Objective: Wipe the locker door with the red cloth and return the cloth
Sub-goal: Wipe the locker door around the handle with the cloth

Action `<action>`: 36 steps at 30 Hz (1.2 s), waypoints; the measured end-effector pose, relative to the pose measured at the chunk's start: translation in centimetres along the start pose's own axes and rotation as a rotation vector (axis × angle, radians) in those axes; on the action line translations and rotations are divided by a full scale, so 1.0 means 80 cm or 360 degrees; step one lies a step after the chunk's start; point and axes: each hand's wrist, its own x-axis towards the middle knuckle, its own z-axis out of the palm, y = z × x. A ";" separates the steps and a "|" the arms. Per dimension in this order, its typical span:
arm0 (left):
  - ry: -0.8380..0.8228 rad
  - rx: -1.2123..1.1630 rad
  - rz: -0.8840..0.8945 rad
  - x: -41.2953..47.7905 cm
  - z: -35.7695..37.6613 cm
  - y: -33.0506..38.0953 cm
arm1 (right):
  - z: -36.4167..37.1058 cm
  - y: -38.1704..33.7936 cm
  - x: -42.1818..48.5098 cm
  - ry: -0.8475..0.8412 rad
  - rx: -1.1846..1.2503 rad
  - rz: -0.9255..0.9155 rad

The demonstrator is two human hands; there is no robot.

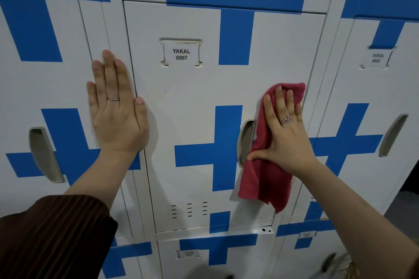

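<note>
The locker door [195, 102] in front of me is white with blue cross stripes and a label reading YAKAL 0007. My right hand [285, 129] lies flat with straight fingers on the red cloth [263, 179], pressing it against the door's right side beside the recessed handle [246, 140]. The cloth's lower part hangs loose below my palm. My left hand [118, 108] rests flat and open against the door's left edge and the frame between lockers, fingers pointing up.
Neighbouring lockers [45, 88] of the same white and blue pattern stand to the left and right, each with a recessed handle. Another locker door [215, 253] sits below. A dark gap [408, 183] shows at the far right.
</note>
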 end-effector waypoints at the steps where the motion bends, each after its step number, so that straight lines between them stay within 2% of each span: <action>1: 0.0000 -0.0001 -0.0001 0.000 0.000 0.000 | 0.003 -0.001 -0.004 -0.0014 -0.0014 0.0007; 12: 0.0004 -0.0053 -0.0009 -0.001 -0.002 0.002 | 0.022 -0.007 -0.023 -0.0079 -0.0081 0.0037; 19: 0.0014 -0.0050 -0.0008 -0.001 -0.002 0.003 | 0.042 -0.034 -0.031 -0.0024 0.0110 0.0179; 28: 0.0017 -0.0077 -0.0009 0.000 -0.003 0.002 | 0.034 -0.008 -0.039 -0.0049 0.0035 -0.0035; 36: 0.0028 -0.0065 -0.0002 0.000 -0.002 0.003 | 0.047 -0.029 -0.035 -0.0014 0.0137 0.0108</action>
